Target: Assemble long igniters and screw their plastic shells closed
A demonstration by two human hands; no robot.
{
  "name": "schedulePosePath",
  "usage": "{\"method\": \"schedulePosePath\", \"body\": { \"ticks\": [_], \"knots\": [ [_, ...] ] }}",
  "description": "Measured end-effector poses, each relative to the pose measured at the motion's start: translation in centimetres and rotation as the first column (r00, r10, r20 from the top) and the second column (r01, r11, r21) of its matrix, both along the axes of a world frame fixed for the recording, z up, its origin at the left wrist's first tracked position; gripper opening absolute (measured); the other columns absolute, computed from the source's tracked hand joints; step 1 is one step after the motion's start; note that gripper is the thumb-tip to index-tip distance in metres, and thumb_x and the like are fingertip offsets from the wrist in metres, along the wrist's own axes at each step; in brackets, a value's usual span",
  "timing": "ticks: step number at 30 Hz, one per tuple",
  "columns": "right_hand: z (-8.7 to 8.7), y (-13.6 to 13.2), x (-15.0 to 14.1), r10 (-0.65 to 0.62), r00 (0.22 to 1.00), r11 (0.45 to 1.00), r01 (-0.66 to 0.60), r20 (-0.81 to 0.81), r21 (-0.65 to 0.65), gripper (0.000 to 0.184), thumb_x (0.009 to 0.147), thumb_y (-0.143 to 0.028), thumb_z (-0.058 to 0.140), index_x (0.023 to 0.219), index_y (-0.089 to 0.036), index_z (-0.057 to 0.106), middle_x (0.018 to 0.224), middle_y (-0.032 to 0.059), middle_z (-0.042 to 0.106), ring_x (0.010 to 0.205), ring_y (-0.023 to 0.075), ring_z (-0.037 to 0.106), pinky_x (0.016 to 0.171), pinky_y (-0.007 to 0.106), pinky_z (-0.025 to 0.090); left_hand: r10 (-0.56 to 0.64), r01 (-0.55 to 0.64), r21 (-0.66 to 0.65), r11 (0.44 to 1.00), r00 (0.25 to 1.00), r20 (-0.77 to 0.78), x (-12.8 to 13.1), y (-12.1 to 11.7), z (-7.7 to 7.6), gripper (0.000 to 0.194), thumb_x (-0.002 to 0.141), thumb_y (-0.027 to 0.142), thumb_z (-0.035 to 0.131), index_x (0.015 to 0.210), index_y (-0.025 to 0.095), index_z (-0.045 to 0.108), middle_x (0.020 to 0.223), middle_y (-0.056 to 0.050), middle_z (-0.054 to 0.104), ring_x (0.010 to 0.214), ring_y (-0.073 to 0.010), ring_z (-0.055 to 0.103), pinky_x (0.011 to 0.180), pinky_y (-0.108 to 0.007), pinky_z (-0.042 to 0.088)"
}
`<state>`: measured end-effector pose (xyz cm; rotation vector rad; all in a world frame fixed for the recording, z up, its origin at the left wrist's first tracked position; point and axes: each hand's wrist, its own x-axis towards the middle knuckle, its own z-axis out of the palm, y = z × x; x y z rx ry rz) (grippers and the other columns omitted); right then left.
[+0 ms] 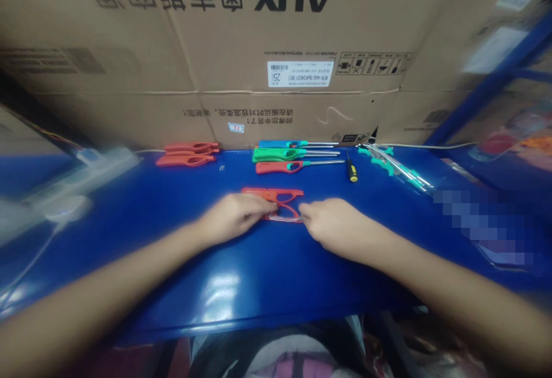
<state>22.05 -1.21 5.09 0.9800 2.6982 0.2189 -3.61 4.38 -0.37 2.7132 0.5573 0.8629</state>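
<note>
At frame centre, the lower red shell (295, 211) lies on the counter (280, 286) — likely for steadiness — between left hand (235, 214) and right hand (334, 225), each grip pinched together by an end, on what I cannot tell

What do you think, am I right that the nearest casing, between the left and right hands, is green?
Not green: the head view shows that the nearest casing, between the left hand and the right hand, is orange-red.
</note>
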Motion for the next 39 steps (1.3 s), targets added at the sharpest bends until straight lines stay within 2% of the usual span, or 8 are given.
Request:
{"method": "schedulePosePath", "body": {
  "ticks": [8,14,18,22,26,34,39],
  "knots": [
    [1.2,0.4,0.4,-0.096,0.995,0.992,0.098,0.03,-0.083,0.02,0.088,-0.006,0.054,0.094,-0.011,0.072,0.095,0.0111,0.069,0.067,0.0167,0.06,0.053,0.032,0.019,-0.071,0.068,-0.02,0.997,0.962,-0.264,-1.2,-0.6,1.8,0.044,0.101,0.017,0.05,0.144,0.023,0.056,0.138,-0.005,0.066,0.125,-0.0212,0.065,0.108,-0.035,0.054],
    [1.5,0.4,0.6,-0.132,0.99,0.988,0.135,0.041,-0.073,0.021,0.092,-0.009,0.052,0.091,-0.012,0.073,0.091,0.0108,0.069,0.063,0.0151,0.057,0.054,0.033,0.016,-0.122,0.118,-0.033,0.992,0.933,-0.34,-1.3,-1.0,1.8,0.052,0.102,0.017,0.048,0.153,0.023,0.044,0.15,-0.005,0.055,0.139,-0.0219,0.053,0.12,-0.039,0.042],
    [1.5,0.8,1.5,-0.131,0.99,0.99,0.128,-0.044,-0.063,0.027,0.097,-0.02,0.052,0.085,-0.015,0.074,0.089,0.0085,0.069,0.065,0.0155,0.059,0.055,0.032,0.019,-0.132,0.1,-0.129,0.987,0.955,-0.267,-1.2,-1.0,1.4,0.051,0.102,0.014,0.048,0.151,0.026,0.047,0.149,-0.005,0.057,0.137,-0.02,0.055,0.118,-0.037,0.046],
    [0.6,1.7,2.4,-0.068,0.951,0.997,0.055,-0.303,-0.052,0.029,0.099,-0.037,0.056,0.087,-0.018,0.075,0.087,0.0044,0.07,0.072,0.0158,0.062,0.058,0.029,0.028,-0.086,0.059,-0.188,0.98,0.986,-0.139,-1.2,-0.9,0.8,0.048,0.099,0.018,0.056,0.147,0.025,0.052,0.14,-0.007,0.064,0.125,-0.0197,0.065,0.108,-0.034,0.053],
    [-1.1,2.5,2.1,-0.035,0.884,0.999,0.043,-0.466,0.005,0.022,0.099,-0.032,0.057,0.093,-0.018,0.074,0.096,0.005,0.071,0.079,0.0157,0.064,0.063,0.027,0.034,-0.055,0.037,-0.176,0.984,0.994,-0.096,-1.1,-1.0,0.4,0.053,0.097,0.021,0.061,0.149,0.025,0.049,0.14,-0.01,0.064,0.123,-0.0221,0.066,0.106,-0.036,0.055],
    [-2.9,3.0,0.9,-0.174,0.754,0.98,0.069,-0.633,-0.188,0.011,0.093,-0.02,0.064,0.089,-0.018,0.074,0.091,0.0033,0.072,0.078,0.0148,0.065,0.068,0.025,0.042,-0.064,0.055,-0.165,0.985,0.997,-0.052,-0.7,-1.3,0.1,0.048,0.097,0.022,0.061,0.145,0.022,0.054,0.135,-0.01,0.067,0.12,-0.0213,0.068,0.103,-0.034,0.056],
    [-3.5,3.3,0.9,-0.186,0.696,0.973,0.032,-0.694,-0.229,0.011,0.092,-0.017,0.065,0.085,-0.017,0.074,0.089,0.0048,0.074,0.077,0.0154,0.066,0.071,0.026,0.046,-0.054,0.046,-0.17,0.984,0.998,-0.044,-0.6,-1.4,0.2,0.043,0.097,0.023,0.061,0.14,0.021,0.058,0.131,-0.01,0.07,0.115,-0.0214,0.07,0.099,-0.033,0.058]
  ]
}}
